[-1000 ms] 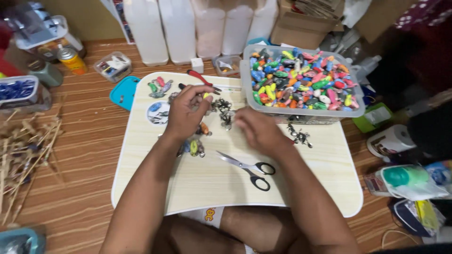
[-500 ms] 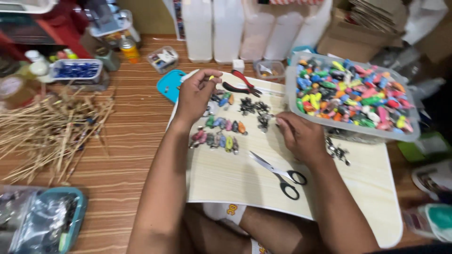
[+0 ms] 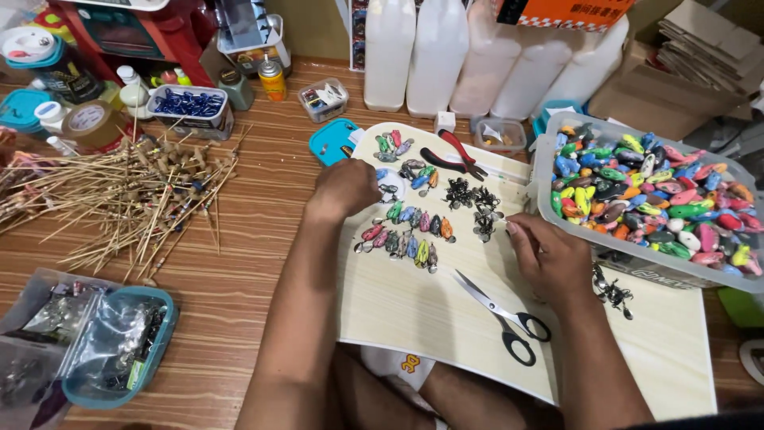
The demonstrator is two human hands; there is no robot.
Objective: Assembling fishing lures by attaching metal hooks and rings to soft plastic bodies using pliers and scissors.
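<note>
Left hand curled knuckles-up, grip hidden — right hand loosely spread beside the clear tub of bright lures.

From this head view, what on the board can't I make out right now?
- Left hand: fingertips curl under the knuckles, so any grasp is hidden.
- Right hand: palm down; whatever lies beneath is covered.
- Dark metal pieces: too small to identify.
- Board: near edge hidden by the forearms and legs.
</note>
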